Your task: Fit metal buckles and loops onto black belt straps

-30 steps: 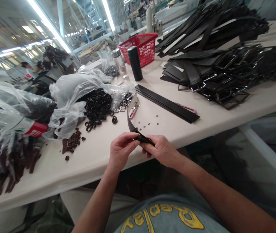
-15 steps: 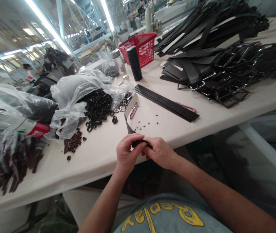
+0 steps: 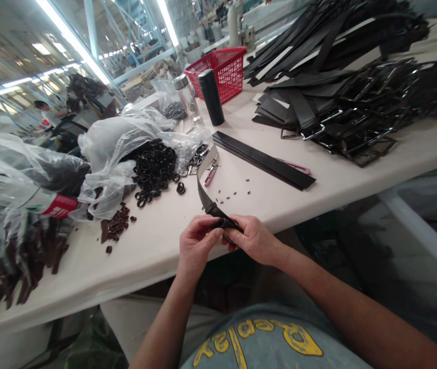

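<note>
Just over the table's front edge, my left hand [image 3: 195, 241] is closed, thumb and fingers pinching a black belt strap [image 3: 204, 195]. From the other side my right hand [image 3: 255, 240] grips the same strap near its folded end. A black loop [image 3: 211, 208] sits around the strap just beyond my fingers. The strap's far part curves away over the tabletop, its pale underside showing. Much of the folded end is hidden by my fingers. Close by lie a pink-handled tool [image 3: 210, 176], small metal bits [image 3: 228, 198] and loose buckles [image 3: 200, 155].
A heap of black loops [image 3: 155, 166] and brown loops [image 3: 118, 224] lie left by plastic bags [image 3: 106, 138]. Flat black straps [image 3: 262, 160], a dark flask [image 3: 211, 97] and a red basket [image 3: 228, 77] stand beyond. Buckled belts [image 3: 364, 113] are piled right.
My left hand has shifted slightly left and down off the strap, so the loop and more of the strap now show. My right hand stays nearly in place.
</note>
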